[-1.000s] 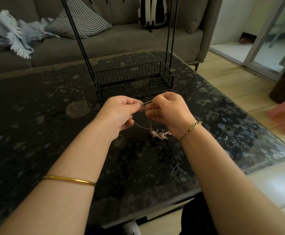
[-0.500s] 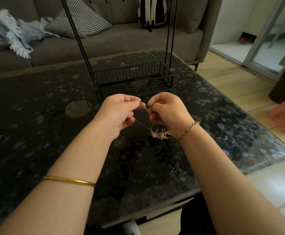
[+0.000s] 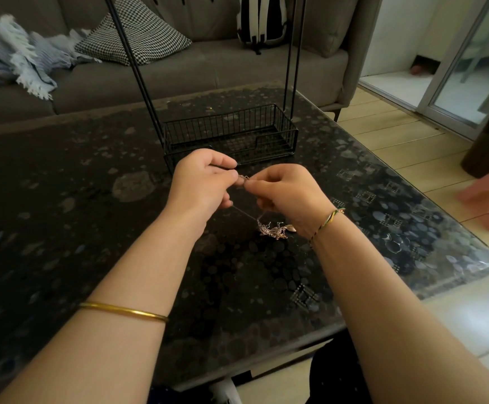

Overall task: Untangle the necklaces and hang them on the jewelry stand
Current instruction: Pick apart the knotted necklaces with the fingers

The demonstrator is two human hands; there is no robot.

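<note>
Dark table [image 3: 62,228], jewelry stand [image 3: 231,132] cropped, necklaces [image 3: 271,230] partly hidden

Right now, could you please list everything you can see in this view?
necklaces: count unclear, rose-gold and silver, clump beside the right wrist, chain up to both hands
jewelry stand: one, black wire, on the table beyond the hands
table: one, dark patterned top, under the hands
sofa: one, grey, behind the table
cushion: one, black-and-white, on the sofa
blanket: one, pale blue, on the sofa beside the cushion
backpack: one, black-and-white, on the sofa
bangle: one, gold, left forearm
bracelet: one, braided, right wrist
left hand: one, grip pinching the chain
right hand: one, grip pinching the chain
</note>
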